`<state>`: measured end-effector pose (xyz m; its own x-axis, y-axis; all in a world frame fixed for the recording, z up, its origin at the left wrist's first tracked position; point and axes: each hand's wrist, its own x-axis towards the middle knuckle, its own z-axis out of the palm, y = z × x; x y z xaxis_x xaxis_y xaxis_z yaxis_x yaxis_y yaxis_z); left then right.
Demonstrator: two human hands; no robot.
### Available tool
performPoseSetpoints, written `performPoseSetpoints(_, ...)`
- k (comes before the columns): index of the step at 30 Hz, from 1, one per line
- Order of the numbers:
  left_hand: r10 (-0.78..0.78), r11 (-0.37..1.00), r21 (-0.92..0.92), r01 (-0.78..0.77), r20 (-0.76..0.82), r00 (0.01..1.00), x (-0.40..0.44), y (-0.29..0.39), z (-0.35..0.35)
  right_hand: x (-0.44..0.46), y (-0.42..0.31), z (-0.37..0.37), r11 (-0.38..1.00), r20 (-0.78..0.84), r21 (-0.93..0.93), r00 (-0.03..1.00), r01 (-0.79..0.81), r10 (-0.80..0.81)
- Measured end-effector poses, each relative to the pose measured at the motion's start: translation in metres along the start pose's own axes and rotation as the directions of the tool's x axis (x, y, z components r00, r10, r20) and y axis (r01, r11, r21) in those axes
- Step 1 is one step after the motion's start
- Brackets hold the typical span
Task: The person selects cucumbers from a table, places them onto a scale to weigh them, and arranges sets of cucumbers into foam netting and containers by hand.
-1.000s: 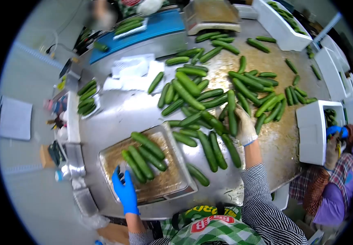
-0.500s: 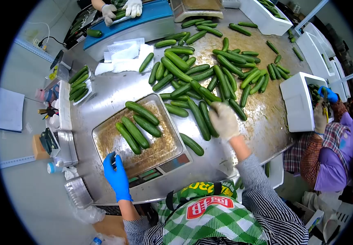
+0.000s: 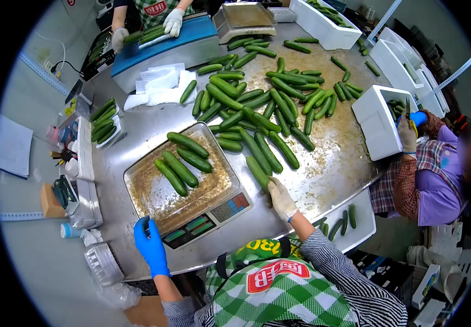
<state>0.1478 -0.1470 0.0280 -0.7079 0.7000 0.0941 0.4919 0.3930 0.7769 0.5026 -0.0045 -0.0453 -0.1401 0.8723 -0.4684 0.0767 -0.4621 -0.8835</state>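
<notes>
My right hand (image 3: 283, 203), in a white glove, has its fingers closed around the near end of a cucumber (image 3: 258, 174) at the right of the scale. Part of that end is hidden by the glove. My left hand (image 3: 151, 248), in a blue glove, hovers beside the scale's front left corner with fingers apart and holding nothing. Several cucumbers (image 3: 176, 170) lie in the metal scale tray (image 3: 208, 198), side by side in its upper half. Past the tray, a large loose pile of cucumbers (image 3: 287, 111) spreads over the steel table (image 3: 322, 180).
White absorbent sheets (image 3: 156, 90) lie behind the scale. A packed tray of cucumbers (image 3: 104, 124) sits at left. Across the table, a co-worker's gloved hands (image 3: 173, 23) handle cucumbers at a blue-topped wrapping machine (image 3: 203, 32). At right, another person holds scissors over a white foam box (image 3: 380, 128).
My right hand has moved toward me from the pile to the cucumber near the scale. One long cucumber now lies at the pile's near edge. My left hand has drawn slightly back from the tray.
</notes>
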Motion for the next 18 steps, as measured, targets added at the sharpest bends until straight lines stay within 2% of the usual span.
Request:
performPoseSetpoints(4,0.021,1.000,-0.002,-0.021,-0.017,1.000,-0.005,-0.007,-0.006,-0.001,0.005,0.005,0.980,-0.039,0.144,0.989,-0.135,0.142)
performPoseSetpoints(6,0.026,1.000,0.007,-0.025,-0.057,0.998,-0.002,-0.019,-0.015,-0.006,0.005,0.011,0.985,-0.042,0.143,0.994,-0.093,0.100)
performPoseSetpoints(8,0.007,1.000,0.026,-0.005,-0.079,0.997,0.005,-0.029,-0.029,-0.013,0.001,0.012,1.000,-0.040,-0.026,0.999,-0.011,0.010)
performPoseSetpoints(9,-0.010,0.999,0.044,0.015,-0.113,0.994,0.008,-0.026,-0.039,-0.005,0.017,0.006,0.943,-0.103,-0.290,0.975,0.161,-0.198)
performPoseSetpoints(10,-0.028,0.997,0.067,0.038,-0.143,0.989,0.012,-0.033,-0.049,-0.005,0.014,0.013,0.789,-0.103,-0.537,0.905,0.298,-0.412)
performPoseSetpoints(11,-0.051,0.994,0.089,0.067,-0.170,0.984,0.016,-0.046,-0.059,-0.014,0.008,0.010,0.828,-0.072,-0.534,0.967,0.171,-0.246)
performPoseSetpoints(12,-0.070,0.990,0.109,0.093,-0.193,0.979,0.015,-0.063,-0.071,-0.007,0.020,0.007,0.745,-0.045,-0.615,0.931,0.260,-0.362)
performPoseSetpoints(14,0.077,0.937,0.347,0.033,-0.298,0.951,0.016,-0.105,-0.096,-0.006,0.031,0.002,0.596,0.040,-0.729,0.890,0.337,-0.454)
performPoseSetpoints(15,0.163,0.889,0.458,0.005,-0.327,0.931,0.019,-0.125,-0.109,-0.007,0.031,0.001,0.512,0.074,-0.800,0.899,0.311,-0.431)
performPoseSetpoints(18,0.173,0.565,0.774,0.286,-0.450,0.876,0.016,-0.179,-0.150,-0.016,0.021,0.010,0.470,0.048,-0.849,0.921,0.241,-0.386)
